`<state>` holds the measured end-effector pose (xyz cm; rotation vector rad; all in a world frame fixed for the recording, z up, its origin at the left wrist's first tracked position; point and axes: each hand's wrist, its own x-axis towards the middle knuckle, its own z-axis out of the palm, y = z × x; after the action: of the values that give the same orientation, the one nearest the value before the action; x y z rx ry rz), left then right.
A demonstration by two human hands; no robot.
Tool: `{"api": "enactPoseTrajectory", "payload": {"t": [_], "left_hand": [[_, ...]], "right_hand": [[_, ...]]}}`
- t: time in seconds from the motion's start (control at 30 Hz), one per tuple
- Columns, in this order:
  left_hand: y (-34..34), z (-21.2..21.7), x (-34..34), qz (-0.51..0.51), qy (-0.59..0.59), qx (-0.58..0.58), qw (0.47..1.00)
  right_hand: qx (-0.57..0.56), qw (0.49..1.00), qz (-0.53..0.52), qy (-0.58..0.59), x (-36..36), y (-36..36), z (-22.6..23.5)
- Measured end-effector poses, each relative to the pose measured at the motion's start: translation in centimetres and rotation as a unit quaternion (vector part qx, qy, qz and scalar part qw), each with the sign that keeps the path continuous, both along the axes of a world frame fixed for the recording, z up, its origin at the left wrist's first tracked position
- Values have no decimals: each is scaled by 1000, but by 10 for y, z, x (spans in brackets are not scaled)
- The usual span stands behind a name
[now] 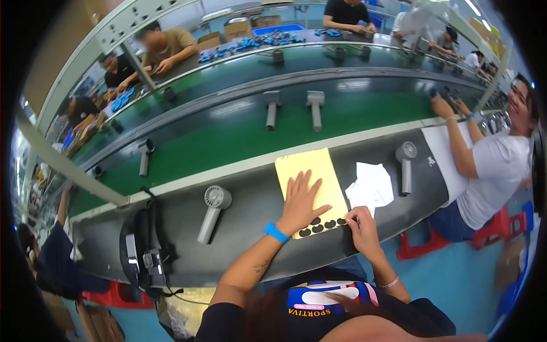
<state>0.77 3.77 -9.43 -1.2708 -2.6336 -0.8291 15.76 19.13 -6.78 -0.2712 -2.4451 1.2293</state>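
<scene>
A yellow sheet (310, 162) lies on the dark bench, with a row of several small black round stickers (317, 228) along its near edge. My left hand (302, 200), a blue band at its wrist, rests flat on the sheet with fingers spread. At the sheet's near right corner, my right hand (363, 228) has its thumb and fingertips pinched beside the last sticker; what they grip is hidden. Crumpled white paper (370, 185) lies just right of the sheet. A grey handheld fan (217, 197) is to the left, and another grey fan (406, 153) lies beyond the paper.
A green conveyor belt (228, 122) runs beyond the bench, carrying several grey fan bodies (315, 108). A black strap with a device and cable (134, 251) lies at left. To the right sits a co-worker (496, 154) by a white sheet (447, 151); others work across the belt.
</scene>
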Motion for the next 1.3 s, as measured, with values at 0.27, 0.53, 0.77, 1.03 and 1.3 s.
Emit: {"api": "enactPoseTrajectory", "payload": {"t": [0.27,0.53,0.77,1.03,1.3], "left_hand": [[0,2,3,1,-5,43,999],[1,3,-3,-9,4,74,997],[0,2,-1,3,7,83,997],[-3,28,2,44,-11,271,961],[21,59,28,-108,-167,329,923]], "right_hand": [[-87,987,-71,117,-60,56,36],[57,981,-33,180,-289,48,0],[10,991,30,133,-289,30,10],[-79,980,107,150,-120,21,101],[-56,967,145,200,-67,9,73]]}}
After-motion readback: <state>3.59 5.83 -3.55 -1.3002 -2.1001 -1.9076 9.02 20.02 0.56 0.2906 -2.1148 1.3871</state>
